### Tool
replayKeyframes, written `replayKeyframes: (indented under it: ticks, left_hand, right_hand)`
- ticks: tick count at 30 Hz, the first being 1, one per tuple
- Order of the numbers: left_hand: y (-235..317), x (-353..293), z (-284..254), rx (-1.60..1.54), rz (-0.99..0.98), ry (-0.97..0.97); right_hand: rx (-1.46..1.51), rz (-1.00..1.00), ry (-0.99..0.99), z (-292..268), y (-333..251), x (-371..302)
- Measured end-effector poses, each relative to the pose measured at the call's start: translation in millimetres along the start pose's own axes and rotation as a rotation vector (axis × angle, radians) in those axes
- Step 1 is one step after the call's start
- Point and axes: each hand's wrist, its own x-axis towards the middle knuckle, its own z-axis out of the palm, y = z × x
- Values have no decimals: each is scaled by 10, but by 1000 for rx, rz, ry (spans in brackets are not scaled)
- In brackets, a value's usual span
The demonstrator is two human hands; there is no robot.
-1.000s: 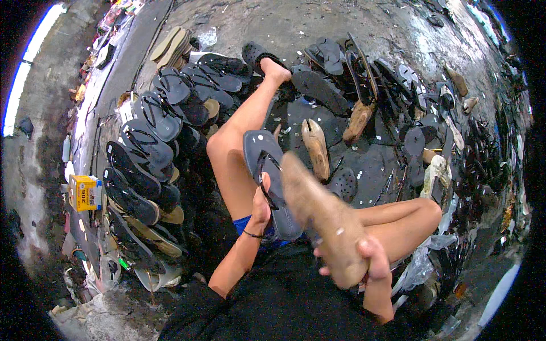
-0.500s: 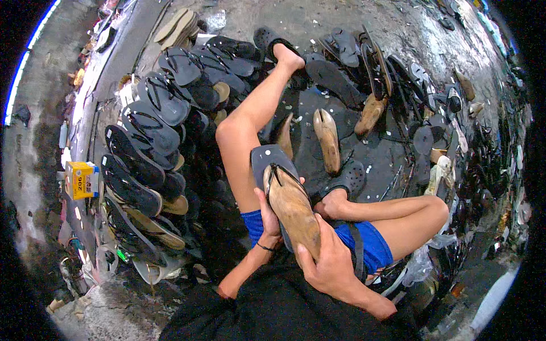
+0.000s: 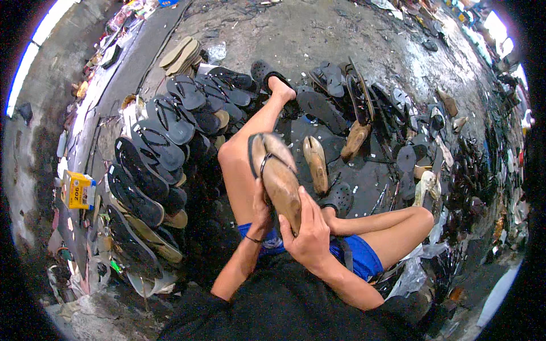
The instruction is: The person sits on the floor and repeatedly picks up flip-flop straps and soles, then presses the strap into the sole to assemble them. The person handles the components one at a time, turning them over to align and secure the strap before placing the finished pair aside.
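Note:
A brown wooden shoe last, split at the toe, sits in a black flip-flop over my lap. The thong strap crosses the last near its front. My left hand is closed round the flip-flop's left side, its fingers partly hidden underneath. At the heel end, my right hand grips the last, thumb on one side and fingers on the other. Another wooden last lies on the dark ground between my legs. Farther right, a third last rests against a dark sandal.
Rows of black flip-flops lie along my left. Tan soles are stacked beyond them, and a yellow box stands at the far left. More dark sandals lie ahead. Clear plastic lies by my right thigh.
The last now reaches farther forward under the strap, covering the front of the sole that showed bare before. Both hands have moved slightly left and up with the flip-flop.

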Motion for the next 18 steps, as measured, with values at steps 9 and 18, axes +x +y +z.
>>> replayKeyframes:
  ticks: [9,18]
  left_hand:
    - [444,-207,443,493,-26,-236]
    - [519,-590,776,46,-98,-184]
  right_hand:
    - [112,-113,96,-300,26,83]
    - [474,-53,-232,-905,60,230]
